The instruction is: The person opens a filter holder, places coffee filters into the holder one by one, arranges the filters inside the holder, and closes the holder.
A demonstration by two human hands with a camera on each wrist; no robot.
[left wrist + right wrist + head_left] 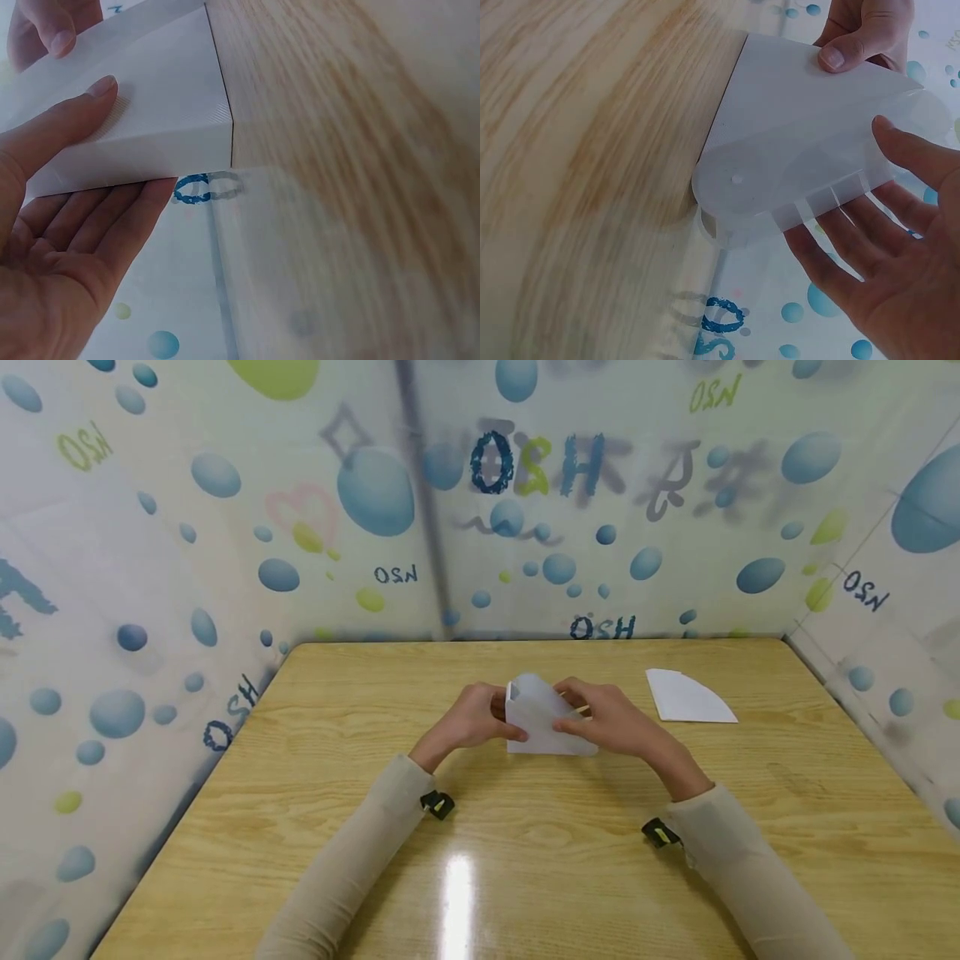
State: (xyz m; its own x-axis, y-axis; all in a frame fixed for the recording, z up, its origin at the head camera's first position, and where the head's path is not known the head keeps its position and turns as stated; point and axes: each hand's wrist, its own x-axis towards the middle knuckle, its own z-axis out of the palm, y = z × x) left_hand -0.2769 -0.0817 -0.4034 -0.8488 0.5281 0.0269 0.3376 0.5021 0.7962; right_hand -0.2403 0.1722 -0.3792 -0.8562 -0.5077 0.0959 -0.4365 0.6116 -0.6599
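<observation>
A thick wedge-shaped stack of white paper, which looks like coffee filters [169, 90], stands on the table between my hands. Its edges carry a fine crimped pattern. A translucent plastic holder [765, 172] with a rounded end covers its right side. At the left end my left hand [480, 717] grips the paper stack, thumb on the near face and fingers behind. My right hand [606, 718] holds the plastic holder, its thumb on the near face and its fingers on the far side. Further right lies another fan-shaped white filter stack [690, 697], flat and touched by neither hand.
The wooden table [337, 693] runs back to a patterned fabric wall [465, 560] with blue and green spots. Similar fabric panels stand along the left and right sides. Light glares off the table's near middle.
</observation>
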